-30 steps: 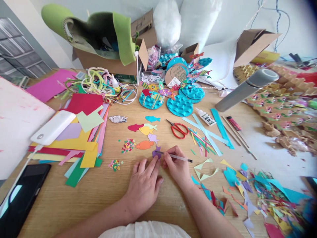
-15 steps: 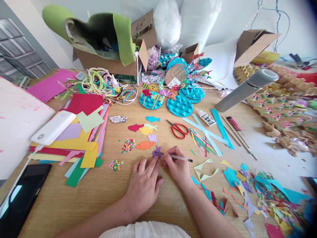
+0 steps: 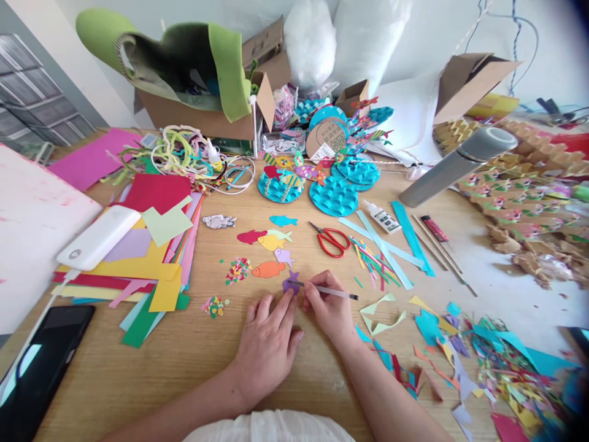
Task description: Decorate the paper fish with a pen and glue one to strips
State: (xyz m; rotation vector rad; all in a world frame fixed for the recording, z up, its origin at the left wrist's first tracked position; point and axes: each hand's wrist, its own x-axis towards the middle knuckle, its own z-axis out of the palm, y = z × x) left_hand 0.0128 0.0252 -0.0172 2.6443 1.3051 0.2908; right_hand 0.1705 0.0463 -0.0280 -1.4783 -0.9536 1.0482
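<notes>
My left hand [image 3: 269,344] lies flat on the table with its fingers stretched out, the fingertips pressing the lower edge of a small purple paper fish [image 3: 291,281]. In my right hand [image 3: 329,307] a slim pen [image 3: 334,293] with a pale see-through barrel is pinched, its dark tip resting on the purple fish. Just above lie more cut-out fish: an orange one [image 3: 268,269], a lilac one [image 3: 284,256], a yellow one [image 3: 273,243], a red one [image 3: 251,237] and a blue one [image 3: 283,221]. A patterned grey-white fish [image 3: 219,221] is farther left.
Red-handled scissors [image 3: 335,242], a glue bottle [image 3: 383,217] and paper strips [image 3: 386,256] lie to the right. Confetti dots [image 3: 238,271] are left of the fish. Coloured paper [image 3: 159,193] is stacked at left, scraps [image 3: 460,356] at lower right. A grey flask [image 3: 455,169] stands behind.
</notes>
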